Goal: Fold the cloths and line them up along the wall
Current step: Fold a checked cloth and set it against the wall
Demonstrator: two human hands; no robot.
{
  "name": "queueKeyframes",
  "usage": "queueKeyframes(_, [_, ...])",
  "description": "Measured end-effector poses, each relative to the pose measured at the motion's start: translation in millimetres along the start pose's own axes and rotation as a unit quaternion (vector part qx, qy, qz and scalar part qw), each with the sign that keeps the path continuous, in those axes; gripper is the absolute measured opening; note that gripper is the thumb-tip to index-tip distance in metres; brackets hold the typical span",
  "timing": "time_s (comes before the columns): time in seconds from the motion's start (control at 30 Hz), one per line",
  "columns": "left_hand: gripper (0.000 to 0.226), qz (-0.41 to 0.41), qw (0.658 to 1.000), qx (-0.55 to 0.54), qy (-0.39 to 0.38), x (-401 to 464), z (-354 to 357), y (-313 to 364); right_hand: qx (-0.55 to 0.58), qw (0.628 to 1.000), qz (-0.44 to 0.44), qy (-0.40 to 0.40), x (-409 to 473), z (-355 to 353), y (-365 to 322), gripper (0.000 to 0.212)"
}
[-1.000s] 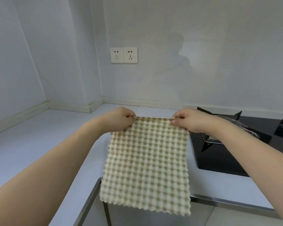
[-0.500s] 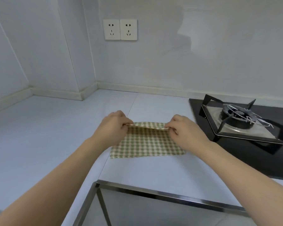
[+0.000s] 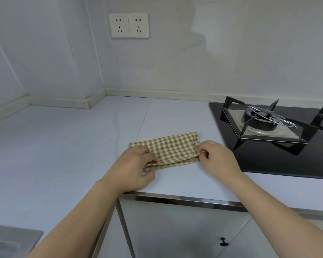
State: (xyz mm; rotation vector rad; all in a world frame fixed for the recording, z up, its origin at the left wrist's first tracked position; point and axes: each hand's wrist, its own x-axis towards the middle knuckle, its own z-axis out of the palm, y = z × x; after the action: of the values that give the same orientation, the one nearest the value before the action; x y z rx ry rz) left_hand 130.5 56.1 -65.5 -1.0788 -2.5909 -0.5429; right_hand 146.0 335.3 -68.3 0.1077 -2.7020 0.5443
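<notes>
**Fingers pinch the cloth's near corners**

Fingers of the left hand [image 3: 133,165] and right hand [image 3: 215,157] pinch the near corners of the green checked cloth [image 3: 172,148], folded double on the countertop [image 3: 63,146] near its front edge, beside the stove [image 3: 268,146].

Head view, person's body only. Two forearms enter frame, one from about 7 o'clock, the other from about 5 o'clock, each ending in a hand near centre. Left hand [image 3: 133,167]: bare, no glove, ring or watch visible. Right hand [image 3: 217,159]: likewise bare, nothing on the wrist. Both forearms are uncovered along their whole visible length; no sleeve edge shows before the frame border. Fingernails short, unpainted where discernible.
</notes>
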Motion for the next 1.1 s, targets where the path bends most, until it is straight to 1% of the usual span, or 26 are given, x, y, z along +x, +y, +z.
queueKeyframes(0.07, [0.033,0.005,1.000,0.003,-0.007,0.9,-0.2,-1.0,-0.002,1.000,-0.015,-0.006,1.4,1.4,0.4,0.018])
queueKeyframes(0.13, [0.031,0.015,1.000,0.008,-0.005,4.9,-1.6,-1.9,0.006,0.999,-0.029,-0.034,5.4,3.1,2.0,0.019])
queueKeyframes(0.27, [0.028,0.007,0.998,0.057,0.001,13.3,1.5,-7.8,0.015,0.995,-0.040,-0.095,10.8,3.0,3.4,0.043])
queueKeyframes(0.33, [0.026,-0.026,0.999,0.044,0.012,15.9,2.7,-9.6,0.029,0.991,-0.046,-0.123,10.8,1.8,3.7,0.049])
queueKeyframes(0.4, [0.020,-0.102,0.994,-0.030,0.015,18.2,2.6,-8.7,0.032,0.990,-0.053,-0.130,10.5,1.8,4.7,0.049])
queueKeyframes(0.47, [0.020,-0.185,0.976,-0.115,0.001,22.0,0.5,-7.4,0.029,0.991,-0.058,-0.115,11.4,3.6,6.1,0.045])
queueKeyframes(0.53, [0.027,-0.222,0.962,-0.160,-0.001,23.4,-1.3,-6.3,0.054,0.992,-0.054,-0.097,12.7,5.8,7.6,0.032])
queueKeyframes(0.57, [0.029,-0.227,0.959,-0.168,-0.002,23.8,-3.5,-4.3,0.096,0.991,-0.032,-0.091,12.7,5.5,7.5,0.021])
queueKeyframes(0.6, [0.028,-0.230,0.957,-0.175,-0.001,24.1,-5.6,-3.2,0.163,0.983,0.003,-0.081,12.5,3.7,7.4,0.012])
queueKeyframes(0.63, [0.027,-0.229,0.956,-0.181,0.003,24.4,-8.3,-1.6,0.243,0.967,0.042,-0.065,12.2,0.9,7.5,0.006])
queueKeyframes(0.67, [0.025,-0.228,0.955,-0.188,0.008,24.6,-11.3,-0.3,0.316,0.945,0.075,-0.046,11.7,-2.6,7.1,0.005])
queueKeyframes(0.7, [0.024,-0.223,0.955,-0.193,0.013,24.8,-15.5,1.6,0.369,0.923,0.100,-0.030,11.1,-5.9,7.1,0.006])
queueKeyframes(0.77, [0.021,-0.206,0.958,-0.197,0.024,25.9,-25.3,4.9,0.427,0.895,0.126,-0.011,10.6,-12.1,5.5,0.008])
queueKeyframes(0.87, [0.012,-0.177,0.965,-0.191,0.022,27.6,-41.6,11.1,0.471,0.872,0.130,0.004,12.9,-21.9,-2.7,0.004])
queueKeyframes(0.97, [0.010,-0.165,0.968,-0.187,0.027,30.4,-55.7,14.6,0.485,0.866,0.117,0.029,17.8,-34.5,-9.8,0.002])
queueKeyframes(1.03, [0.011,-0.171,0.968,-0.181,0.037,31.5,-65.6,16.0,0.495,0.861,0.110,0.043,20.8,-45.3,-11.6,0.002])
queueKeyframes(1.1, [0.013,-0.180,0.965,-0.181,0.052,31.1,-74.3,16.3,0.487,0.867,0.094,0.047,22.3,-55.9,-12.7,0.004])
